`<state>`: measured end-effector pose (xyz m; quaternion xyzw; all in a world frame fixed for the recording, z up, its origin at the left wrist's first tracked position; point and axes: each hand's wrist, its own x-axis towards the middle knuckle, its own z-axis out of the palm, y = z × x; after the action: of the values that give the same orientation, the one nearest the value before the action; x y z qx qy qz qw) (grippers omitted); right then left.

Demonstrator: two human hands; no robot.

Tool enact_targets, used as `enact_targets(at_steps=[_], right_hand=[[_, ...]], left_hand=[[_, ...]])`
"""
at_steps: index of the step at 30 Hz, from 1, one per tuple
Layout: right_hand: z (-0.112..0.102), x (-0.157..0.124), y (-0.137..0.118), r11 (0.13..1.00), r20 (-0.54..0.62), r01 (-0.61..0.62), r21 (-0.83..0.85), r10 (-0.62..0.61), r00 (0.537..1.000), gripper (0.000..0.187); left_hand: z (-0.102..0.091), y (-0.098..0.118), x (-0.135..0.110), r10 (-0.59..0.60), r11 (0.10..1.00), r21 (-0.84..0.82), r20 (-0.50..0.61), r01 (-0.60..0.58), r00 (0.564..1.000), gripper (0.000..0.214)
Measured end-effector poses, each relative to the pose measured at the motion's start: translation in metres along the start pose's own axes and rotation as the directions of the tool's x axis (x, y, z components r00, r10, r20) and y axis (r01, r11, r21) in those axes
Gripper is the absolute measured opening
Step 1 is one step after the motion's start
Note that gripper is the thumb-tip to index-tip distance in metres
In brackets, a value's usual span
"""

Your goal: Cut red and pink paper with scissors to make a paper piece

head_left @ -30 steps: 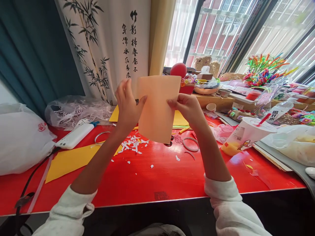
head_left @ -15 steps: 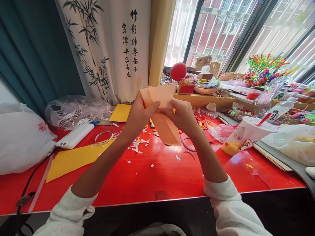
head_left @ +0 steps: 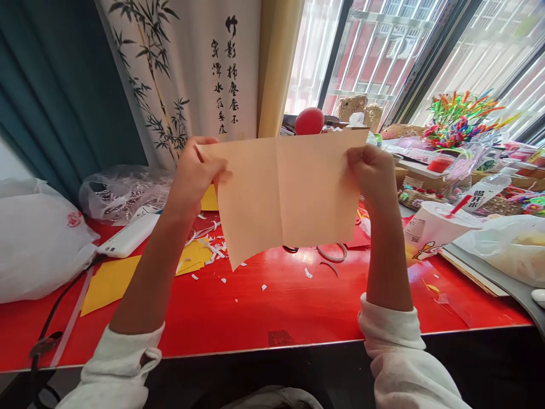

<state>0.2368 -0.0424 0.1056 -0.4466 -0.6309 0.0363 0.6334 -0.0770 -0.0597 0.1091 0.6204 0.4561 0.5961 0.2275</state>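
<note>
**Creased peach-coloured sheet (head_left: pixel 251 199) held spread between two hands over a red table (head_left: pixel 276 309)**

The sheet is raised above the tabletop, its broad face toward the viewer. A vertical crease runs down its middle, and the lower left corner hangs as a curved point. The left hand (head_left: pixel 193 176) grasps the upper left part, thumb lying on the near face. The right hand (head_left: pixel 374 173) grips the right edge near the top, its fingers curled inward. Both wrists emerge from turned-back white sleeves (head_left: pixel 392 324).

Below, white paper scraps (head_left: pixel 307 273) are scattered over the table. A silver-coloured ring (head_left: pixel 336 253) shows just under the sheet's lower edge, with a thin grey strip (head_left: pixel 330 268) beside it. Yellow paper (head_left: pixel 110 281) lies partly behind the left forearm. To the far left, a white plastic bag (head_left: pixel 38 244) stands near a white device (head_left: pixel 130 236). At right, a cup (head_left: pixel 440 230) with a red straw (head_left: pixel 462 205) is partly covered by the right forearm; a clear bottle (head_left: pixel 489 190) lies tilted behind it. A red ball (head_left: pixel 310 121) appears above the sheet's upper edge.
</note>
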Motion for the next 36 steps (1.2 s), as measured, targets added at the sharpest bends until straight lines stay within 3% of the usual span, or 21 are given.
enact_targets(at_steps=[2, 5, 7, 10, 13, 16, 21, 23, 25, 28, 31, 33, 36], right_hand=[[0.001, -0.002, -0.003, 0.998, 0.022, 0.027, -0.059, -0.026, 0.999, 0.012], [0.001, -0.009, -0.019, 0.991, 0.087, 0.102, -0.091, -0.094, 0.992, 0.013], [-0.002, -0.016, -0.037, 0.979, 0.122, 0.161, -0.128, -0.145, 0.982, 0.014], [-0.009, -0.028, -0.062, 0.954, 0.184, 0.251, -0.161, -0.221, 0.958, 0.016], [-0.016, -0.035, -0.078, 0.948, 0.163, 0.285, -0.139, -0.262, 0.951, 0.017], [-0.019, -0.035, -0.08, 0.953, 0.042, 0.273, -0.134, -0.27, 0.962, 0.016], [-0.02, -0.026, -0.066, 0.96, -0.101, 0.179, -0.215, -0.204, 0.974, 0.015], [-0.018, -0.024, -0.063, 0.931, -0.134, 0.149, -0.332, -0.203, 0.97, 0.012], [-0.016, -0.026, -0.067, 0.878, -0.133, 0.188, -0.441, -0.271, 0.953, 0.025], [-0.007, -0.037, -0.084, 0.805, 0.039, 0.402, -0.437, -0.429, 0.902, 0.049], [0.005, -0.05, -0.102, 0.822, 0.423, 0.53, -0.209, -0.413, 0.807, 0.032], [0.012, -0.055, -0.106, 0.871, 0.565, 0.482, -0.096, -0.351, 0.747, 0.022], [0.018, -0.055, -0.103, 0.942, 0.601, 0.333, -0.049, -0.238, 0.763, 0.022]], left_hand=[[0.0, -0.004, 0.0, 0.051, 0.987, 0.154, 0.012, -0.052, 0.999, 0.048], [0.004, -0.006, 0.0, 0.305, 0.876, 0.399, -0.025, -0.27, 0.952, 0.059], [0.009, -0.002, -0.002, 0.407, 0.809, 0.436, 0.068, -0.394, 0.911, 0.062], [0.014, 0.008, -0.01, 0.388, 0.815, 0.333, 0.295, -0.475, 0.873, 0.067], [0.014, 0.019, -0.021, 0.302, 0.874, 0.219, 0.452, -0.433, 0.839, 0.064], [0.009, 0.027, -0.031, 0.184, 0.947, 0.125, 0.54, -0.295, 0.821, 0.055], [0.005, 0.032, -0.037, 0.066, 0.982, 0.105, 0.579, -0.155, 0.812, 0.038], [0.006, 0.034, -0.037, 0.062, 0.983, 0.104, 0.582, -0.15, 0.811, 0.032], [0.006, 0.035, -0.036, 0.08, 0.974, 0.123, 0.594, -0.189, 0.801, 0.029], [0.007, 0.038, -0.037, 0.115, 0.952, 0.141, 0.66, -0.273, 0.742, 0.027], [0.007, 0.039, -0.037, 0.162, 0.938, 0.101, 0.72, -0.333, 0.675, 0.024], [0.006, 0.039, -0.036, 0.182, 0.927, 0.088, 0.742, -0.363, 0.645, 0.021], [0.001, 0.037, -0.032, 0.161, 0.919, 0.115, 0.763, -0.377, 0.626, 0.02]])
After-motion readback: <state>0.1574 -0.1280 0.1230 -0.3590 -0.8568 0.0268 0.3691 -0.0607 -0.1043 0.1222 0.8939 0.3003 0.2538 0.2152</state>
